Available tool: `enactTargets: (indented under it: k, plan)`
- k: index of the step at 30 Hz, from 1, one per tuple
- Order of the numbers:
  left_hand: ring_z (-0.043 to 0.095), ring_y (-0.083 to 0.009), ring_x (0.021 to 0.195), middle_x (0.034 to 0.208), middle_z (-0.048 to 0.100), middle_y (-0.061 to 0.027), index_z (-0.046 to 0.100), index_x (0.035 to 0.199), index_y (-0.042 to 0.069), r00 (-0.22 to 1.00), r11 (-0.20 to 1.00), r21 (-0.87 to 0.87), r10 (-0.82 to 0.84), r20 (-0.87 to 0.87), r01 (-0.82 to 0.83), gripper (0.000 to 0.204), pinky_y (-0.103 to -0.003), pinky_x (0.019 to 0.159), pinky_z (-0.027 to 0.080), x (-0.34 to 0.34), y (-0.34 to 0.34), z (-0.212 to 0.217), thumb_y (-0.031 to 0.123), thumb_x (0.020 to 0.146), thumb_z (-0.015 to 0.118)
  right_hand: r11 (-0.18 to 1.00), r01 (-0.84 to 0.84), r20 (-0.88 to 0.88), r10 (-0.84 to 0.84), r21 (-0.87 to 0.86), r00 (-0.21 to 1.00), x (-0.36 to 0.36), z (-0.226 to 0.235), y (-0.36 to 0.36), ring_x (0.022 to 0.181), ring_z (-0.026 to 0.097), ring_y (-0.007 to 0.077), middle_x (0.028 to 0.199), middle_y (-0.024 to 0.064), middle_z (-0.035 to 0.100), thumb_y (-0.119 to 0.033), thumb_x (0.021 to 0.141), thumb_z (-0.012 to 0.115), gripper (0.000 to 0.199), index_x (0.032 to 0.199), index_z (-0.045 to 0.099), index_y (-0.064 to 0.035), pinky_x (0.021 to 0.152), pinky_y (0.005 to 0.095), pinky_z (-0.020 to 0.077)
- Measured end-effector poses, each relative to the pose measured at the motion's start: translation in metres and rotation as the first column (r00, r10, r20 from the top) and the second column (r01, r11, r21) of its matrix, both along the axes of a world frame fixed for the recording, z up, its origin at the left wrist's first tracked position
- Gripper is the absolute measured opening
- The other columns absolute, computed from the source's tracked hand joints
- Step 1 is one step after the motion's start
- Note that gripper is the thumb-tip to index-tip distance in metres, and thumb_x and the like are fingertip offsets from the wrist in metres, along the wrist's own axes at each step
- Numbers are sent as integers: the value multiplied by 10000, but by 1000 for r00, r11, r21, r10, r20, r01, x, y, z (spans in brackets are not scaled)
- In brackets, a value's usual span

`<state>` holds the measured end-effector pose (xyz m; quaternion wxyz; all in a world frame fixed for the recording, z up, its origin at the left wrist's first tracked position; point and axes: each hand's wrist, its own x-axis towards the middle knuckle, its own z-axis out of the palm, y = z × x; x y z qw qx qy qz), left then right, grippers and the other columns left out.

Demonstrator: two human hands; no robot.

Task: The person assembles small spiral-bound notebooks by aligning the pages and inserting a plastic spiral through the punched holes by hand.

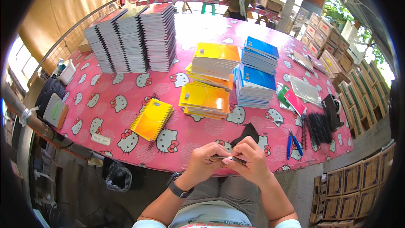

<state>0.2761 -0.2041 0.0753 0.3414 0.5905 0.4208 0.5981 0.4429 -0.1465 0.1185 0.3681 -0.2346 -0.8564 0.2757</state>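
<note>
Left-hand grip (204, 159) and right-hand grip (252, 160), both pinched closed on thin dark strip (239, 160).

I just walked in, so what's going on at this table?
Someone's left hand and right hand pinch a thin dark piece, too small to identify, at the pink table. A yellow notebook lies ahead to the left. Farther on stand stacks of yellow notebooks and blue notebooks, while black coils and blue pliers lie to the right.
</note>
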Motion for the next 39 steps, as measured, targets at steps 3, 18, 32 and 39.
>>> enactTargets:
  k: [3, 18, 32, 39]
  plan:
    - [647, -133, 814, 905, 665, -86, 645, 905, 13, 1000, 1000, 8, 11, -12, -11, 191, -255, 694, 534, -3, -3, 1, -46, 745, 729, 999, -44, 31, 43, 25, 999, 1, 6, -1, 729, 565, 242, 808, 84, 594, -147, 757, 768, 235, 884, 612, -26, 624, 339, 474]
    - [546, -180, 885, 1008, 551, -106, 564, 1210, 17, 561, 561, -46, 828, 21, -826, 324, -301, 787, 459, -153, -16, -27, 34, 886, 575, 944, 246, 332, -309, 218, 891, 33, -29, 44, 1277, 362, 403, 1413, 172, 386, -362, 673, 809, 755, 1319, 508, -113, 1048, 502, 327]
    - [581, -322, 1019, 1071, 642, -186, 641, 1131, -6, 354, 660, 156, 569, -742, -735, 435, -408, 888, 447, -118, 105, -12, 317, 842, 673, 885, 414, 135, -446, 213, 885, 52, -68, 50, 1277, 383, 383, 1320, 142, 517, -206, 714, 767, 416, 1082, 651, -50, 1025, 483, 351]
    - [684, -203, 751, 859, 707, -125, 639, 1050, -22, 679, 739, -110, 537, -500, -665, 345, -314, 705, 526, -152, 116, -15, 170, 780, 737, 884, 451, 3, -455, 118, 890, 85, -62, 43, 1183, 467, 345, 1218, 130, 588, -101, 754, 721, 321, 1063, 654, -45, 961, 442, 404]
